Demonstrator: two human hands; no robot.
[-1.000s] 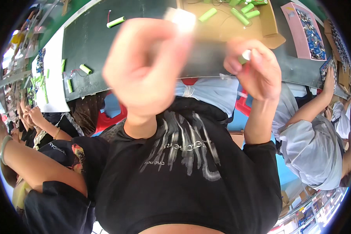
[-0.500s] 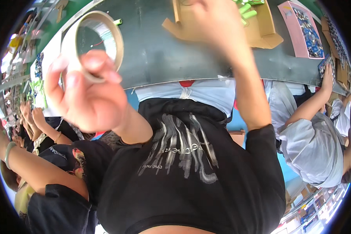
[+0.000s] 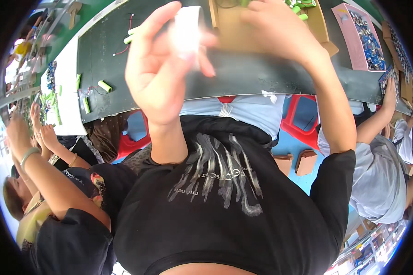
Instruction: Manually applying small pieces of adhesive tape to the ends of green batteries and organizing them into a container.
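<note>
Top centre, the left hand (image 3: pixel 163 80) has fingers wrapped round a white roll (image 3: pixel 188 34), standing edge-on; the right hand (image 3: pixel 282 30), blurred over the cardboard box (image 3: pixel 231 34), pinch unclear, is nearer the slanting green cylinders (image 3: pixel 307 3), upper right.

Blur smears the white roll (image 3: pixel 188 34) at 12 o'clock and the right grip (image 3: pixel 280 30) at 1; the picture's edge crops the cardboard box (image 3: pixel 236 34).

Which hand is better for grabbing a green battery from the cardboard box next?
Probably the right hand: it's at the cardboard box, nearer the green batteries, though blur hides whether it's empty. The left hand holds a white tape roll.
</note>
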